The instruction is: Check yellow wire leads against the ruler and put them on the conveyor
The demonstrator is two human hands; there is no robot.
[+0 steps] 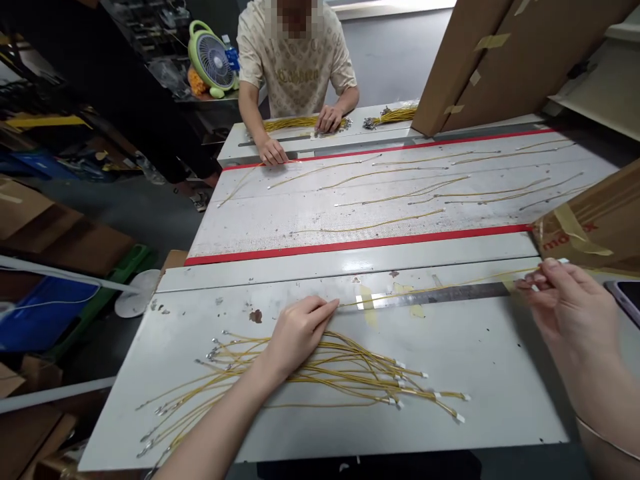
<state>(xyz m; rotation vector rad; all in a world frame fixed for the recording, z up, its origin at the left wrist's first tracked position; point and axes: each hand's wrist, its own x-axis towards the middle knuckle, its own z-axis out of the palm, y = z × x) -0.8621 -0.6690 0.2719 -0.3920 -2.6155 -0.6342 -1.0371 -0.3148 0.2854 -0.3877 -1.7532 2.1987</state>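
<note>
My left hand (300,330) rests on the grey work plate (490,373), fingertips pinching one end of a yellow wire (440,287) at the left end of a steel ruler (450,294) taped to the plate. My right hand (565,303) pinches the wire's other end at the ruler's right end, so the wire lies stretched along the ruler. Under my left forearm lies a loose pile of yellow wires (320,370) with metal terminals on the left and white tips on the right.
Beyond the plate a conveyor belt (280,227) with red edges carries several single yellow wires. A person sits at the far side, hands (273,152) on the opposite plate beside wire bundles (393,116). Cardboard boxes (600,223) stand at right; a phone (625,297) lies near my right hand.
</note>
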